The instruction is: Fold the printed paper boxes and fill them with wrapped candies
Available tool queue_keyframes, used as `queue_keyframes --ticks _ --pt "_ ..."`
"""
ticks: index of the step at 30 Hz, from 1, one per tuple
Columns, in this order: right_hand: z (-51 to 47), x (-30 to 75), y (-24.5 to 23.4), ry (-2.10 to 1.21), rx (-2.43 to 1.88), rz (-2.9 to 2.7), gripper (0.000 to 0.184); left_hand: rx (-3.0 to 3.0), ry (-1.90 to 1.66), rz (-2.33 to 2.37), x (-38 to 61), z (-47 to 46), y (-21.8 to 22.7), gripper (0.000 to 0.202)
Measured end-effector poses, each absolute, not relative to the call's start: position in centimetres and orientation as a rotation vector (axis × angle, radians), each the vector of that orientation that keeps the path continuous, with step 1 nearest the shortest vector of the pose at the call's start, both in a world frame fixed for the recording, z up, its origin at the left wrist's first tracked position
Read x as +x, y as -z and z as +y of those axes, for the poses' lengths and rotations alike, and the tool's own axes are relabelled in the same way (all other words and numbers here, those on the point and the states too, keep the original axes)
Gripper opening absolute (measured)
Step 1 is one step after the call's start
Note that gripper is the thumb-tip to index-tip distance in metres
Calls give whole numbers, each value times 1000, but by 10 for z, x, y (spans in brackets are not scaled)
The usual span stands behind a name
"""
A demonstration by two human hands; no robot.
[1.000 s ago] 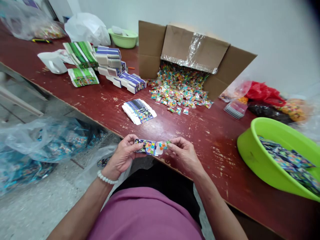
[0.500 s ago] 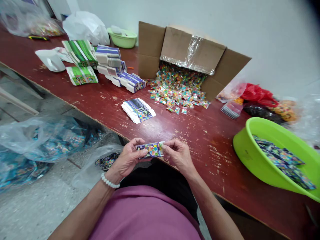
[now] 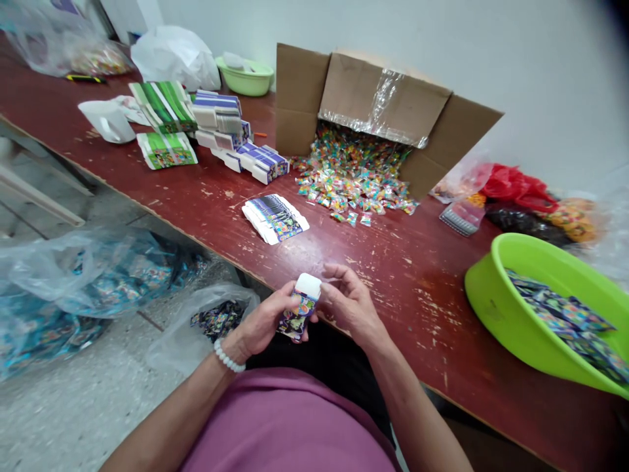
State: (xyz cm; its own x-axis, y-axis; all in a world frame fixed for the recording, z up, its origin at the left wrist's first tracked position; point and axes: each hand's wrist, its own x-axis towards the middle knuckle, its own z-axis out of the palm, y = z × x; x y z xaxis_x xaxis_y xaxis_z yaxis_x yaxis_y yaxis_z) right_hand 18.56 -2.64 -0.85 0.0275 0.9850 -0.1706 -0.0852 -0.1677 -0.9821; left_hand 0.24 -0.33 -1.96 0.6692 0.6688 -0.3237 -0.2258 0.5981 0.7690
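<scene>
Held tight in the left hand [image 3: 268, 316], a small printed paper box [image 3: 299, 316], standing up with its white end [image 3: 308, 286] on top, just past the near edge of the red wooden table [image 3: 413, 314]. Fingers curled around the box, gripping it firmly. Right hand [image 3: 351, 305] loose and partly open, with bent fingers very close to the box. Touching or not, too hard to tell. White beads [image 3: 230, 356] around the left wrist.

On the red wooden table, straight ahead of the hands, one flat printed box [image 3: 275, 218] lying down. Farther back on the table, a stack of blue and white boxes [image 3: 221, 121] and a stack of green and white boxes [image 3: 164, 108], with a white jug [image 3: 107, 122] near them. At the back of the table, a big cardboard box [image 3: 383, 92] lying on its side, with lots of tiny shiny candy packets [image 3: 354, 177] spilling out onto the table. At the right end of the table, a bright green tub [image 3: 491, 298] full of printed packets [image 3: 560, 314]. Below the near edge of the table, on the floor, a clear plastic bag [image 3: 221, 321] with dark printed packets inside.
</scene>
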Motion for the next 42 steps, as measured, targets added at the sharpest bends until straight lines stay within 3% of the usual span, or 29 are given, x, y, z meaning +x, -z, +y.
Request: queue_keyframes --ticks 3,5,7,13,19,24,30,33,36,42 --pt "-25 181 15 -1661 -1120 -920 44 696 -573 733 6 -5 17 57" --pt "-24 176 17 -1725 -1062 -885 38 703 -598 778 9 -8 16 57" --pt "-24 171 20 -1635 -1062 -897 29 749 -657 831 12 -10 17 52" --pt "-29 170 22 -791 -1121 -1479 8 664 -659 955 12 -8 21 53" --pt "-28 177 15 -971 -1111 -1472 8 620 -554 847 8 0 13 54" --pt "-25 177 12 -969 -1111 -1533 12 658 -593 935 11 -3 14 59" --pt "-26 171 27 -1067 -1217 -1203 44 657 -675 944 14 -6 12 52" --pt "-28 165 34 -1105 -1230 -1070 50 601 -709 937 14 -6 11 43" --pt "-28 158 36 -1127 -1155 -1058 37 580 -726 958 14 -6 13 38" --pt "-29 157 30 -850 -1208 -1297 9 542 -775 928 14 -6 18 35"
